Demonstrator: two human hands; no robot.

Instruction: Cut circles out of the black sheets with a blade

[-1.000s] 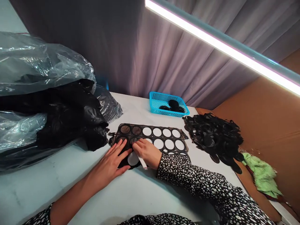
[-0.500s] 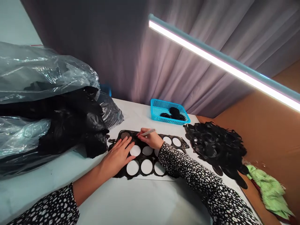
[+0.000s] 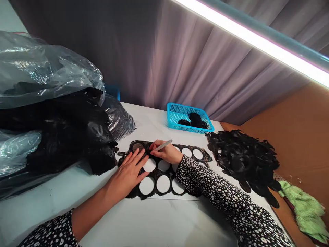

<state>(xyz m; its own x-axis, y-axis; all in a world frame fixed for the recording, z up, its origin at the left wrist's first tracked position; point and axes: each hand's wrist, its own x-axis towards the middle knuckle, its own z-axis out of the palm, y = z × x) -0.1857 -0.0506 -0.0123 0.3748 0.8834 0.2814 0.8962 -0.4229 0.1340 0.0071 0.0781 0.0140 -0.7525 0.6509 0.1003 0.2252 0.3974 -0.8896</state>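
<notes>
The black perforated sheet (image 3: 155, 175) lies flat on the white table (image 3: 154, 218), its rows of round openings and long axis running left to right. The left hand (image 3: 128, 171) presses on its left end, fingers spread, grasping nothing. The right hand (image 3: 168, 153) is closed in a pinch on a slim white tool (image 3: 164, 145), whose free end slants up to the right; its other end is hidden by the fingers. That hand and the patterned sleeve (image 3: 205, 180) cover part of the sheet. Beyond sits a blue basket (image 3: 185, 129) holding black pieces (image 3: 195, 118). A black heap (image 3: 241, 157) lies to the right, near a green cloth (image 3: 303, 209); black material (image 3: 69, 127) and clear plastic (image 3: 51, 68) crowd the left.
</notes>
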